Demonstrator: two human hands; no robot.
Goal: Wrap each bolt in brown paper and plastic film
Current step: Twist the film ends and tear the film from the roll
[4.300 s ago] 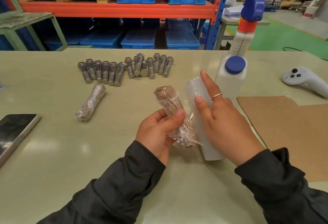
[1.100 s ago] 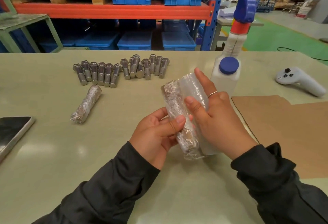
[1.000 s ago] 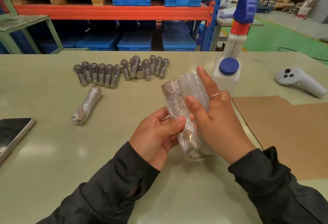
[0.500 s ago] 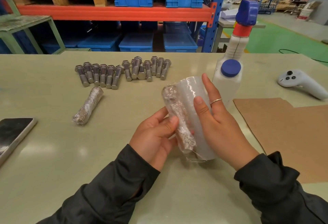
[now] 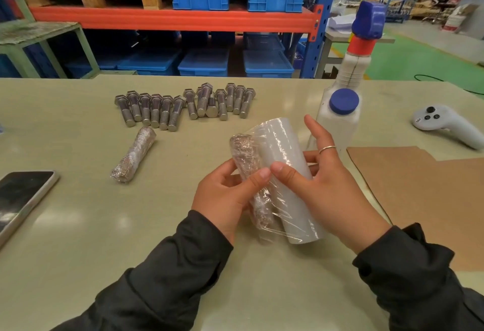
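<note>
Pinching wrapped bolt (image 5: pixel 247 163) in left fingers (image 5: pixel 258 176); right fingers (image 5: pixel 285 173) grip film roll (image 5: pixel 288 173).

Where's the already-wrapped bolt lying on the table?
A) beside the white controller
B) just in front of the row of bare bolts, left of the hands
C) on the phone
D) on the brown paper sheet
B: the finished wrapped bolt lies on the bare table, just nearer the camera than the row of bare bolts and left of both hands, clear of everything else.
</note>
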